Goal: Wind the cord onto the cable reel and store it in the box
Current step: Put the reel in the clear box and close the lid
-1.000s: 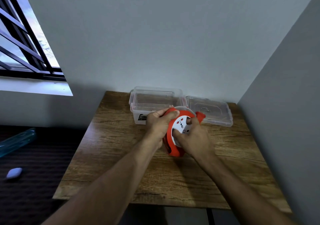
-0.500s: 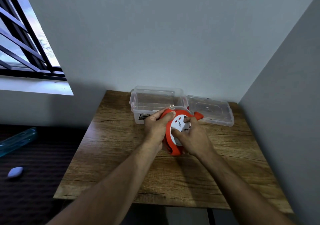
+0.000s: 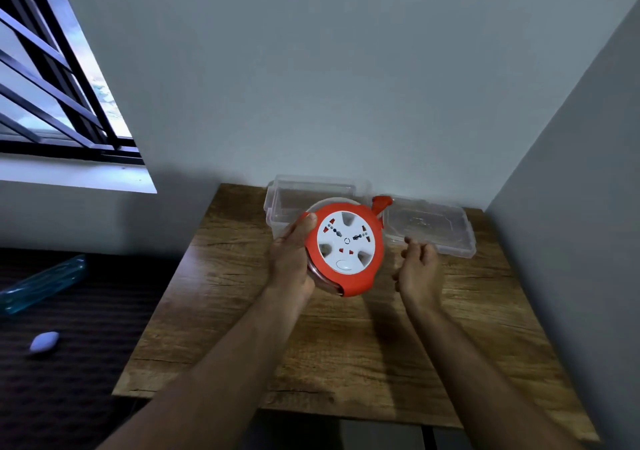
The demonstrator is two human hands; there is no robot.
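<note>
Head view: left hand (image 3: 292, 259) gripped the cable reel (image 3: 346, 248), just before the open box (image 3: 308, 195); right hand (image 3: 419, 266) hung relaxed beside, empty.

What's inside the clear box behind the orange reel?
The box looks empty where its inside shows; only the wooden table shows through. The reel in the left hand covers its front right part.

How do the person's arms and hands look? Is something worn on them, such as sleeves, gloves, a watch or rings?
Both forearms are bare as far as the picture shows: no sleeve reaches into view. The left hand and the right hand wear no gloves. No watch, bracelet or ring is visible on either, though the picture is too soft to rule out a thin ring.
</note>
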